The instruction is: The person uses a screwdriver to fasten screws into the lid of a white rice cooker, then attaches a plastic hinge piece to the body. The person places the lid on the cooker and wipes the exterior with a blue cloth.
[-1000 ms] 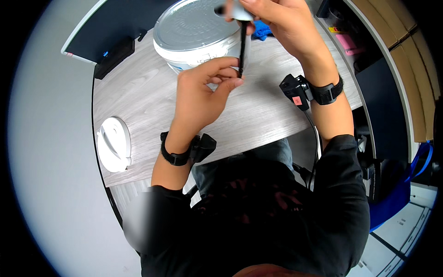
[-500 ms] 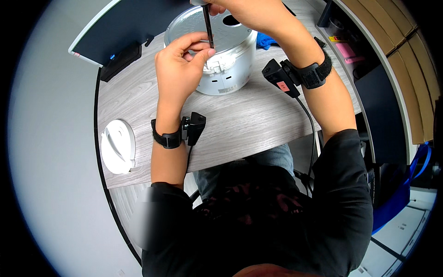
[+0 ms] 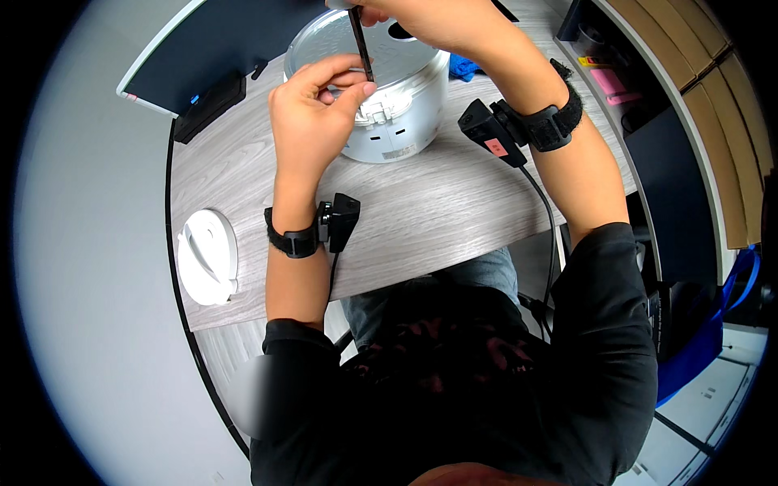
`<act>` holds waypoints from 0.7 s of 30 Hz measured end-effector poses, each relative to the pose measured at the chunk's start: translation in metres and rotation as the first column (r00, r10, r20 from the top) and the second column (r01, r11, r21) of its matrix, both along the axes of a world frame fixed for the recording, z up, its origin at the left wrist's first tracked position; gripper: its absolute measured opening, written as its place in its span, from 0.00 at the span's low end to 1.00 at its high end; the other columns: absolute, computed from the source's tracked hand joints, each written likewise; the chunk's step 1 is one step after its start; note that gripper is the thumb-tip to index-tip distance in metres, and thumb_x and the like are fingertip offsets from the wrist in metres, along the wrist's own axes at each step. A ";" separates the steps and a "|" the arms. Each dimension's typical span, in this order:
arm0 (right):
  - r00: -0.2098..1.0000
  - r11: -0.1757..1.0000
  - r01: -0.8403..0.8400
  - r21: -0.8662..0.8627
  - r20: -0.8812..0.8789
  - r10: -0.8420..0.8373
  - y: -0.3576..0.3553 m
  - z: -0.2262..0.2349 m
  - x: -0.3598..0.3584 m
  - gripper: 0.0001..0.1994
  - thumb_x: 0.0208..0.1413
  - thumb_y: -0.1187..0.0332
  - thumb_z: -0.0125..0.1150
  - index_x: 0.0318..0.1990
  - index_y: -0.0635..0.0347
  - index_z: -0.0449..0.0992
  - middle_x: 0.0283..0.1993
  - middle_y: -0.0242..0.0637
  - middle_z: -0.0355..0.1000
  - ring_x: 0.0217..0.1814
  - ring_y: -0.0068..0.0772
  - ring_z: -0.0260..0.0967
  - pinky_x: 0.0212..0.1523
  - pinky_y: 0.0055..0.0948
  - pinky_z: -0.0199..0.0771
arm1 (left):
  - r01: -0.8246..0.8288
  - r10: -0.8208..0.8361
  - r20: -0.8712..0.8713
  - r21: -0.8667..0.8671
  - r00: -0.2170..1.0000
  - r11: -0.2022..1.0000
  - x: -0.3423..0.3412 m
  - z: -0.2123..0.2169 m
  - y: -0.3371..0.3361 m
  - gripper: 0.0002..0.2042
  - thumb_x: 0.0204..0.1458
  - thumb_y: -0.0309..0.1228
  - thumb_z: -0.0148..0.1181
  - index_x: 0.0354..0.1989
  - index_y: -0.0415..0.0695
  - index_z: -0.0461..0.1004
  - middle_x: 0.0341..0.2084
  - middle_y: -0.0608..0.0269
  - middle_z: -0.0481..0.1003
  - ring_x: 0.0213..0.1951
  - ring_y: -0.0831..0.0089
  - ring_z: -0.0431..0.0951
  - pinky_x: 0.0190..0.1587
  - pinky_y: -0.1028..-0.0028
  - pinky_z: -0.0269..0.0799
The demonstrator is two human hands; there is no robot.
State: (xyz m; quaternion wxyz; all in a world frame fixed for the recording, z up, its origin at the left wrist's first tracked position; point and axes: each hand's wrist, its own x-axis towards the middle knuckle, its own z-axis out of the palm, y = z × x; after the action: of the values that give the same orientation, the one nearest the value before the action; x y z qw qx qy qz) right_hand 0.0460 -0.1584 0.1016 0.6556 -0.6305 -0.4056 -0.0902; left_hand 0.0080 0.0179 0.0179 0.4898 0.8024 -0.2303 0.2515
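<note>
At upper centre my left hand (image 3: 314, 112) reaches up, pinching the lower end of a slim black rod (image 3: 359, 40); my right hand (image 3: 405, 10) bends in along the top edge, its grip unclear. Behind: a round, glossy white tub (image 3: 417, 121), wood-grained bench (image 3: 454, 194).

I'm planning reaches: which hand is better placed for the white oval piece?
Likely the left hand: it's nearer the white oval piece, though pinching the black rod; the right hand is farther away.
</note>
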 end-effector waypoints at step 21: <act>0.989 0.989 0.147 0.032 -0.016 -0.147 0.015 -0.005 -0.004 0.16 0.55 0.71 0.72 0.46 0.64 0.71 0.35 0.25 0.70 0.33 0.12 0.62 0.32 0.16 0.65 | 0.108 -0.118 -0.073 -0.128 0.990 0.986 0.014 -0.005 0.001 0.08 0.53 0.31 0.71 0.34 0.38 0.83 0.26 0.62 0.84 0.28 0.80 0.80 0.32 0.79 0.72</act>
State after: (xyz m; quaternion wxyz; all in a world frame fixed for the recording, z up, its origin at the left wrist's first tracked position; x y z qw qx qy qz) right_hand 0.0424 -0.1436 0.0969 0.6603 -0.6484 -0.3519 -0.1405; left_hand 0.0222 0.0191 0.0130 0.5611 0.7655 -0.2393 0.2045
